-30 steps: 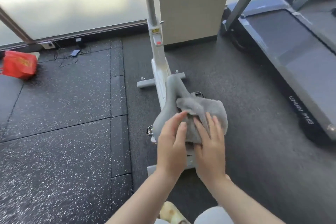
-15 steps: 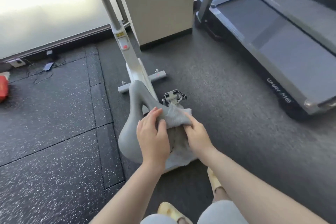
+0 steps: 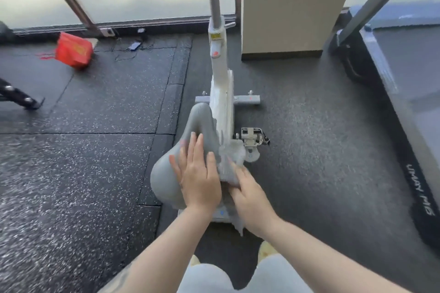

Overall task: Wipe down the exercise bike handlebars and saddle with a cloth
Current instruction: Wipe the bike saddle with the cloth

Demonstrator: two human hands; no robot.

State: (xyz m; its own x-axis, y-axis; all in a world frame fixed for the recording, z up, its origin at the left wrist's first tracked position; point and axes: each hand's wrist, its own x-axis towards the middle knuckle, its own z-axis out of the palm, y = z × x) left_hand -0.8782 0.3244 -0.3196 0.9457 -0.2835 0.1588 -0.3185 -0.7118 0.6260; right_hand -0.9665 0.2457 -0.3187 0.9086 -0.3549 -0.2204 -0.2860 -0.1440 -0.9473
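The left hand (image 3: 200, 181), which gripped the cloth (image 3: 229, 164) half a second ago, now lies flat with fingers spread on the saddle (image 3: 166, 173), while the right hand (image 3: 247, 194) presses the cloth down the saddle's right flank, so the saddle wipe looks underway.

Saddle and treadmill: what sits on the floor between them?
In the head view, between the saddle and the treadmill are the gray cloth under the right hand, the bike's pedal, then bare dark floor.
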